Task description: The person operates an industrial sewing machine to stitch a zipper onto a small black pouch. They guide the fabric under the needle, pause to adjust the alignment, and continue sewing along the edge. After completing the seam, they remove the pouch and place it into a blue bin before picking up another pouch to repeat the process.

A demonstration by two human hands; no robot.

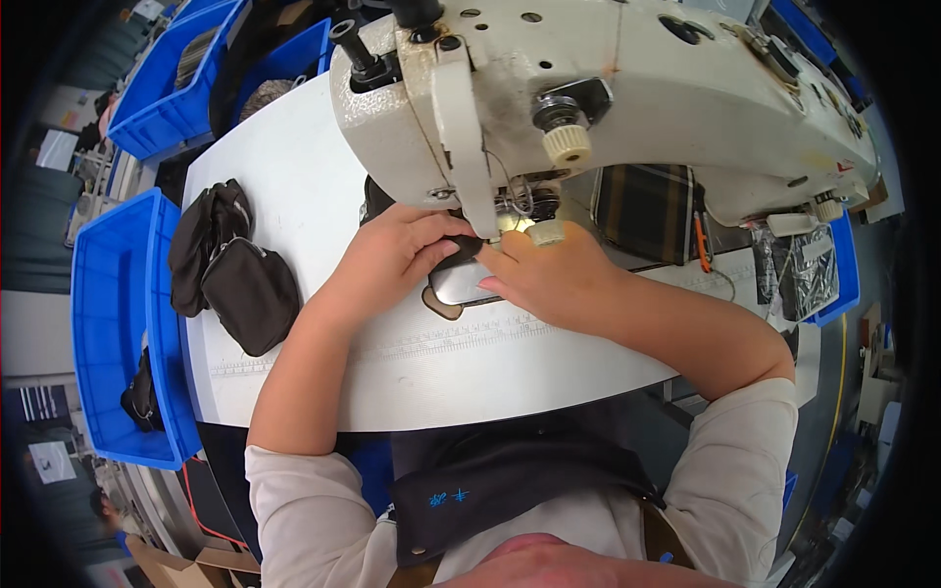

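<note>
A cream sewing machine [627, 73] stands over the white table, its lamp lit around the needle area. My left hand [400, 257] is closed, thumb and fingers pinching a dark fabric piece [461, 255] just left of the presser foot. On the other side, my right hand [559, 274] has its fingers bent and pressed onto the same piece beside the foot. Both hands rest close to the metal needle plate [456, 286]. The piece's full shape is hidden by my fingers and the machine head.
Dark zippered pouches [253, 299] lie at the table's left. Beyond them stands a blue bin [108, 323]; another blue bin [167, 108] is at the back left. Right of the needle are plaid fabric [637, 211], orange-handled snips [703, 243] and a plastic-wrapped packet [812, 272]. A printed ruler [421, 343] crosses the table.
</note>
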